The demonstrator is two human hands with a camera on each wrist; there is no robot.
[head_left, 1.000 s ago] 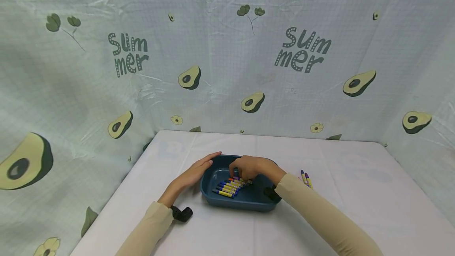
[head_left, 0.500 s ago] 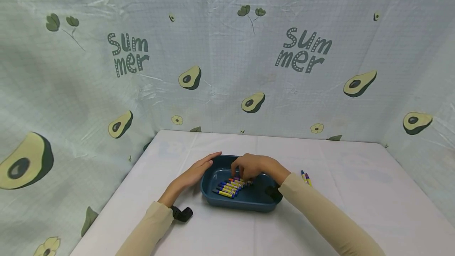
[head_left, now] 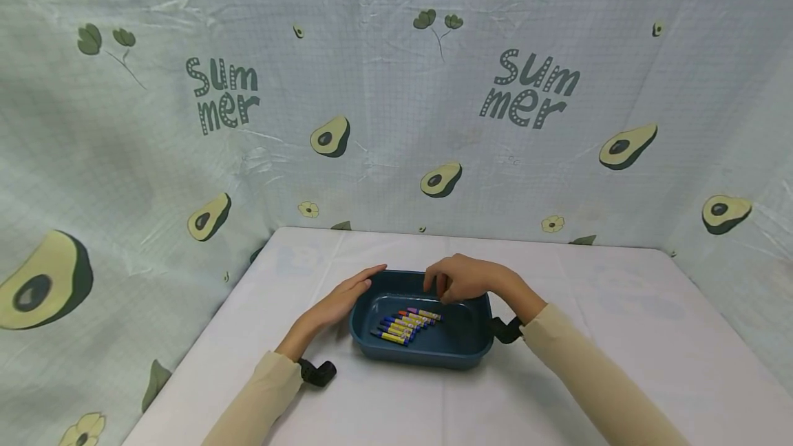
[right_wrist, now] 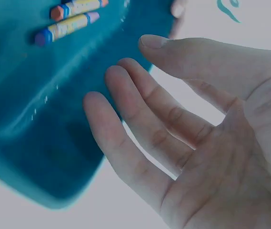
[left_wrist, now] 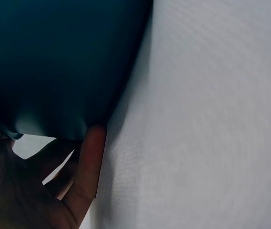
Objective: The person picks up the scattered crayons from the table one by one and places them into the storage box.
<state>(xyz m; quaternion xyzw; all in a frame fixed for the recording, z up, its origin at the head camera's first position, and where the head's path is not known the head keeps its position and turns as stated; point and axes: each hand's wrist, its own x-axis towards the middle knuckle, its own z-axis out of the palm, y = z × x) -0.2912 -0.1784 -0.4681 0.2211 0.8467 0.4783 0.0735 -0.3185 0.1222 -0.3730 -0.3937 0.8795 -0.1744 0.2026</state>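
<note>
Backing tray (head_left: pixel 421 358), table (head_left: pixel 576 281) — printed cloth (head_left: pixel 384 74)

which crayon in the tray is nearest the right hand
The purple-tipped crayon, at the far end of the row in the tray, lies nearest the right hand; the other crayons lie toward the tray's near side.

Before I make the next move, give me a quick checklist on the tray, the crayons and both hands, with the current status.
1. Left hand bracing the blue tray: ok, fingers against its outer left side.
2. Right hand free: ok, holding nothing.
3. Right fingers off the wax crayons: ok, a gap shows in the right wrist view.
4. Wax crayons lying inside the tray: ok, in a slanted row.
5. Right fingers away from the tray: not ok, they overlap it in view.
6. Table behind the right sleeve: cannot tell, hidden.
</note>
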